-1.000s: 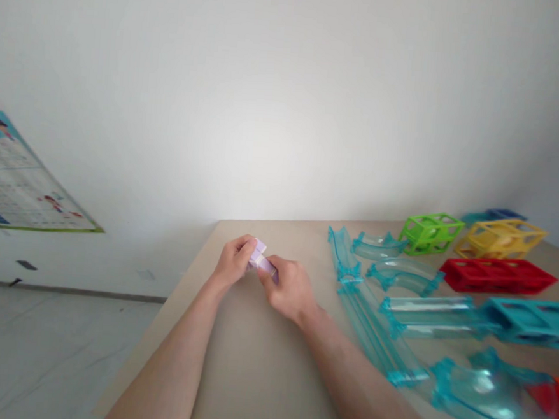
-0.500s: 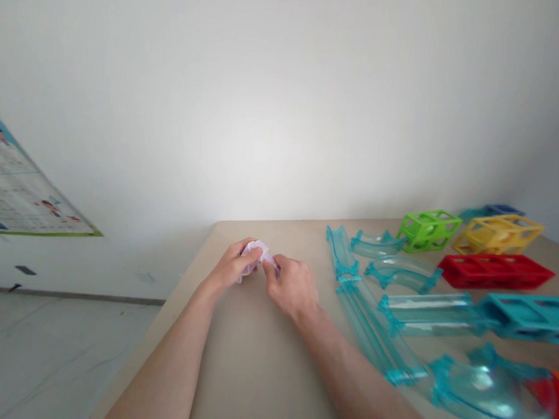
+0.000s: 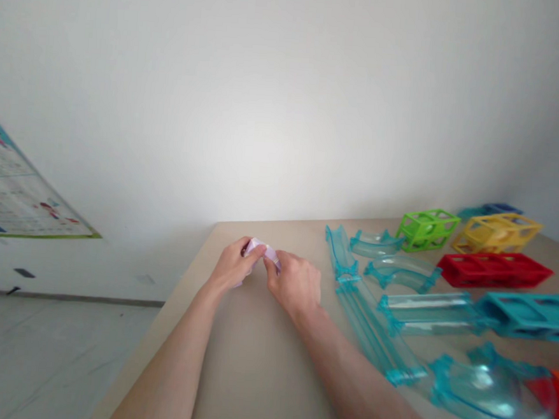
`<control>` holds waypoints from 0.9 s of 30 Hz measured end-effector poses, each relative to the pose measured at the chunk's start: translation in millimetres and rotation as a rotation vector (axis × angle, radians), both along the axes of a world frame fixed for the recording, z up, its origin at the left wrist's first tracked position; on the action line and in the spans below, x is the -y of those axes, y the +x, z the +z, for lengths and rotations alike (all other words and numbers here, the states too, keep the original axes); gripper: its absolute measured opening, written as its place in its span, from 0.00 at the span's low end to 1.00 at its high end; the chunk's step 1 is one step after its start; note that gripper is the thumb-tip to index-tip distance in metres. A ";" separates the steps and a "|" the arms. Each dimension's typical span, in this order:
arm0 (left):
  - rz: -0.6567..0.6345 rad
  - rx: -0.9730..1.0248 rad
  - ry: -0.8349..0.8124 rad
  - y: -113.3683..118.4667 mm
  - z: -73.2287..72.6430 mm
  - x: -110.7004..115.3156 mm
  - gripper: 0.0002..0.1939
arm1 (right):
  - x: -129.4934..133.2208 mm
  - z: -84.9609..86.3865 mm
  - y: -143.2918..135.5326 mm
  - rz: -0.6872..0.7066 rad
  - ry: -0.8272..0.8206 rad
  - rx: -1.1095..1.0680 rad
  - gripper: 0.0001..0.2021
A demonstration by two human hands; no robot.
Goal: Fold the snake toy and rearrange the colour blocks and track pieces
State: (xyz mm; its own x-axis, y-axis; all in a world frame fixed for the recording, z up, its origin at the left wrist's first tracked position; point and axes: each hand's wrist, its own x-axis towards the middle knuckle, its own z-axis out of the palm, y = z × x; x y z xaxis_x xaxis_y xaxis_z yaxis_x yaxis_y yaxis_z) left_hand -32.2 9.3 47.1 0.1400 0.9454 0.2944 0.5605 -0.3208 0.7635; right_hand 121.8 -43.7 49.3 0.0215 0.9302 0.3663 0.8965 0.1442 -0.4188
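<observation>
Between my two hands is a small pale purple object [image 3: 270, 253], mostly covered by fingers, so its full shape is hidden. My left hand [image 3: 234, 264] grips its left part, thumb laid over the top. The fingers of my right hand [image 3: 292, 279] are curled and pinch its right end. Both hands are close together above the beige table [image 3: 259, 361], toward its far left part.
Right of my hands lie clear teal track pieces [image 3: 379, 331], some straight and some curved. Beyond them are a green frame block [image 3: 428, 231], a yellow one [image 3: 497, 233], a red one [image 3: 495, 270] and a teal one [image 3: 530, 316]. A wall stands behind.
My left thumb has shifted slightly right over the pale purple object, which has turned a little and shows less of its left part. My right hand is almost where it was.
</observation>
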 end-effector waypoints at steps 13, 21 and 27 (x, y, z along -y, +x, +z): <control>0.108 0.240 0.038 14.9 -8.1 0.2 0.16 | 3.1 -5.0 -6.5 -0.056 0.073 -0.057 0.12; -0.244 0.609 -0.305 1.8 8.2 7.1 0.19 | 6.5 -3.0 -4.7 0.064 0.069 -0.083 0.11; -0.214 0.665 -0.362 1.0 11.0 7.8 0.21 | 7.2 -1.7 -6.9 0.081 0.038 -0.081 0.12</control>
